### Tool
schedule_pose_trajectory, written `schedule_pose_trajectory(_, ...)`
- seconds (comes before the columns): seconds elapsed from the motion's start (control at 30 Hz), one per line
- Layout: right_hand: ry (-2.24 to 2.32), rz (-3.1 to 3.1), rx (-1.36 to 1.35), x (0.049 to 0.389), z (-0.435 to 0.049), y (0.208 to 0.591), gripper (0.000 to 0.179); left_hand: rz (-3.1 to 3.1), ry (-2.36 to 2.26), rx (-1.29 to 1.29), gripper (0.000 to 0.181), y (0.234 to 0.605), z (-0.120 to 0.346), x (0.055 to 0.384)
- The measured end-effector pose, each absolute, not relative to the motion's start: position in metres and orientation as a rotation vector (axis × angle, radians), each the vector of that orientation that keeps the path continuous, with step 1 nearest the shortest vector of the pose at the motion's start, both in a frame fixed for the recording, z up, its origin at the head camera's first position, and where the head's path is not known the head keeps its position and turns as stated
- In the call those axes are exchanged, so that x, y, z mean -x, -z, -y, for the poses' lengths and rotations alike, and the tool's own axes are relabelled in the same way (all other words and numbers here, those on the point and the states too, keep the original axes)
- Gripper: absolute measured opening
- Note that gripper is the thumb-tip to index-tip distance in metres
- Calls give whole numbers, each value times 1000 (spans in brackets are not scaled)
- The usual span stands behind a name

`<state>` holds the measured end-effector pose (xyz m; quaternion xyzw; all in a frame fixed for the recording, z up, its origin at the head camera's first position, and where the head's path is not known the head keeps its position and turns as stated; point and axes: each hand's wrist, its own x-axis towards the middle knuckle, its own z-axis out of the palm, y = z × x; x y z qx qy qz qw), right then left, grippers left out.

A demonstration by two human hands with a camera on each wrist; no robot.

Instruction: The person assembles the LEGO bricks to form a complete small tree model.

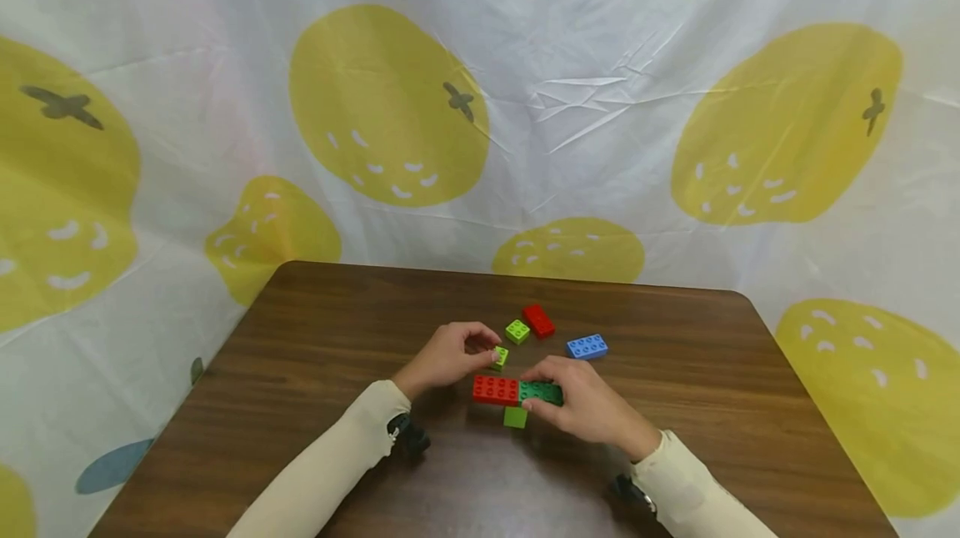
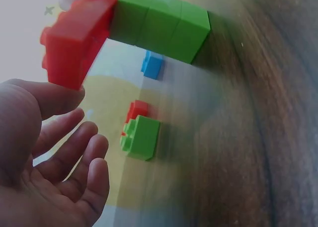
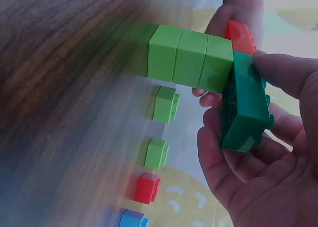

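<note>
My right hand [image 1: 592, 404] pinches a dark green toy building brick [image 3: 243, 100], thumb on one side and fingers on the other. The brick sits at the top of an upright stack of lime green blocks [image 3: 191, 57], end to end with a red brick [image 1: 495, 389]. That red brick juts out sideways from the stack's top. My left hand [image 1: 453, 354] is beside it, fingers relaxed and spread. In the left wrist view, the left thumb is at the red brick's lower end; whether it touches I cannot tell. A loose lime block [image 1: 500, 358] lies just past the left thumb.
Behind the stack on the brown wooden table [image 1: 360, 321] lie another lime block [image 1: 517, 331], a second red brick [image 1: 538, 320] and a blue brick [image 1: 587, 346]. A white curtain [image 1: 540, 146] with yellow fruit prints hangs around the table's far edge and sides.
</note>
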<state>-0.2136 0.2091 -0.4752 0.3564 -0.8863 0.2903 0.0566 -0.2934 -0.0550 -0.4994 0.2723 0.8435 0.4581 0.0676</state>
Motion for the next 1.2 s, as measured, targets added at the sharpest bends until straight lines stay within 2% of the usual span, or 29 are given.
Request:
schedule_pose_trajectory(0.47, -859, 2698, -1080, 214, -210, 474, 25, -2598, -1354, -769, 30, 504, 46, 317)
schedule_pose_trajectory(1.0, -853, 2633, -1129, 216, -211, 477, 25, -2586, -1347, -860, 48, 498, 13, 357)
schedule_pose_trajectory(1.2, -849, 2634, -1132, 216, -212, 477, 25, -2571, -1272, -836, 63, 505, -1, 373)
